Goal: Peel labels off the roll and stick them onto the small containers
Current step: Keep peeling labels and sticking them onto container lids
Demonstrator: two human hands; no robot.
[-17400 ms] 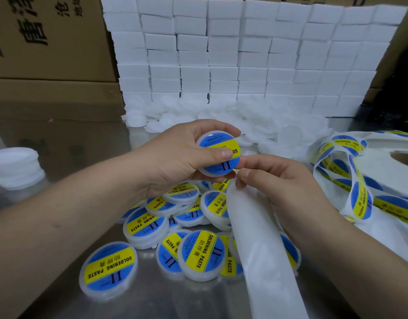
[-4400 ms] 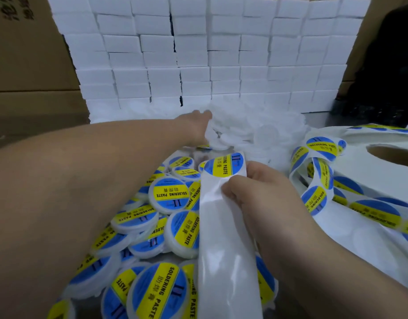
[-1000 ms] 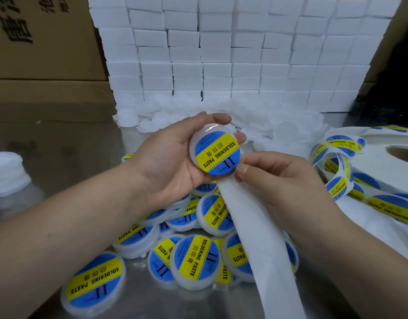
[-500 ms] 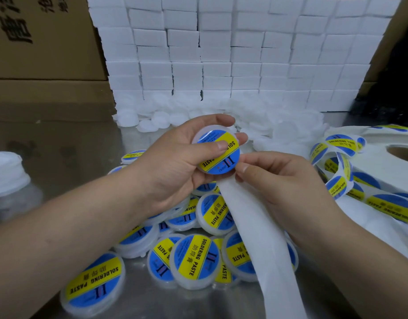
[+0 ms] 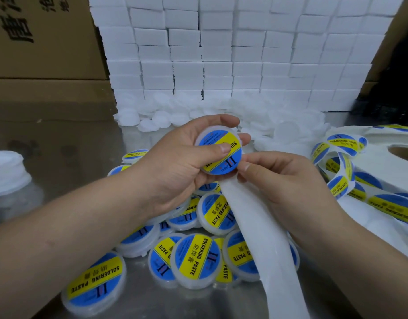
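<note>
Head view, left hand (image 5: 175, 166) gripping labelled container (image 5: 222, 165), right hand (image 5: 286, 180) pinching backing strip (image 5: 251, 226) at its lower edge

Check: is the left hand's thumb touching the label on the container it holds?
Touching. The head view shows the left hand gripping the container, its thumb lying flat across the label with no gap.

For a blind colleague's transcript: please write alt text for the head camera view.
A left hand holds a small round container, its thumb pressing on the blue-and-yellow label, while the right hand pinches the white backing strip just below. Labelled containers lie piled on the metal table beneath.
</note>
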